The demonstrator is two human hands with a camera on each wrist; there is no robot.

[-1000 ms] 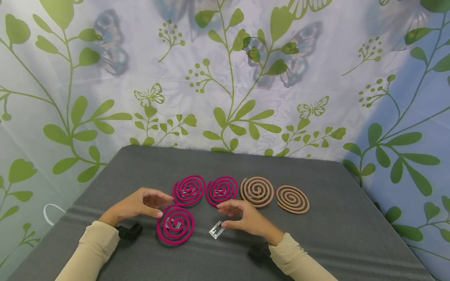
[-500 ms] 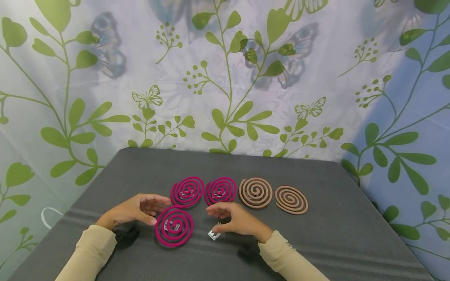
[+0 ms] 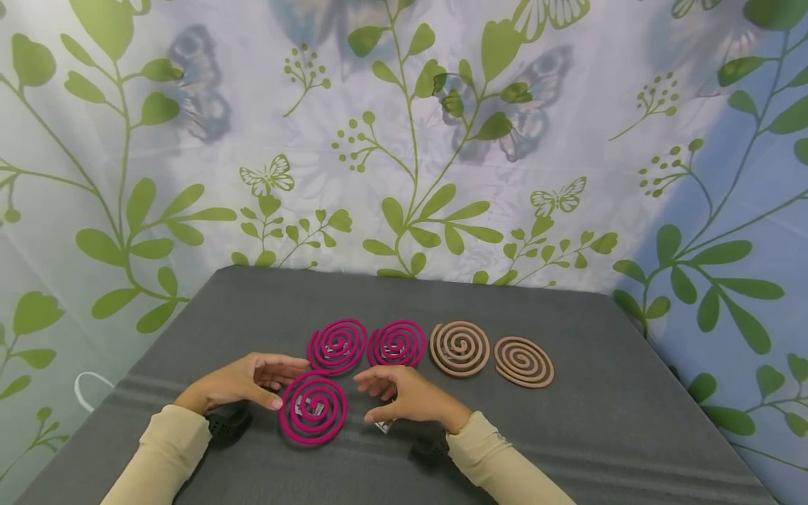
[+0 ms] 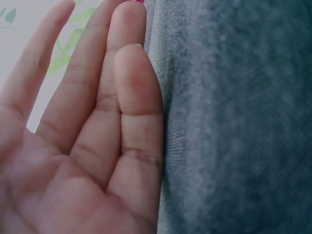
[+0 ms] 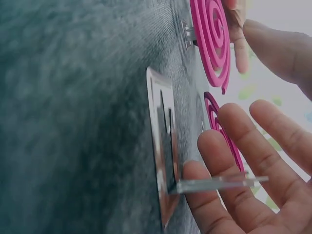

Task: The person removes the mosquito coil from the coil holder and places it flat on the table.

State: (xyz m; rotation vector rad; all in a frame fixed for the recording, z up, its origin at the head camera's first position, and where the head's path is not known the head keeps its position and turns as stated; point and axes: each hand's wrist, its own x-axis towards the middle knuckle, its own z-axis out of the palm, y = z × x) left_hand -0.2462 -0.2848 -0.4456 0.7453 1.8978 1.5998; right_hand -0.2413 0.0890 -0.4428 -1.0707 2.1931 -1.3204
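Note:
At the front lies a pink mosquito coil (image 3: 314,405), raised on a metal stand. My left hand (image 3: 236,382) is at its left side, thumb and fingertips right at the rim, fingers relaxed. In the left wrist view the palm and fingers (image 4: 139,92) hold nothing, edge against the cloth. Over a bare metal coil stand (image 3: 384,426) hovers my right hand (image 3: 410,396), loosely curved and holding nothing, mostly covering it in the head view. The right wrist view shows that stand (image 5: 157,141) flat on the cloth with an upright prong beside my fingers (image 5: 212,146).
Behind lie two more pink coils (image 3: 337,369) (image 3: 396,364), a brown coil (image 3: 463,344) and another brown coil (image 3: 523,360) in a row; the rightmost lies flat. A grey cloth covers the table (image 3: 568,435). A leaf-printed curtain (image 3: 328,210) hangs behind.
My right hand has moved left over the bare stand, toward the front pink coil. The left hand has lowered slightly beside that coil. The coils have kept their places.

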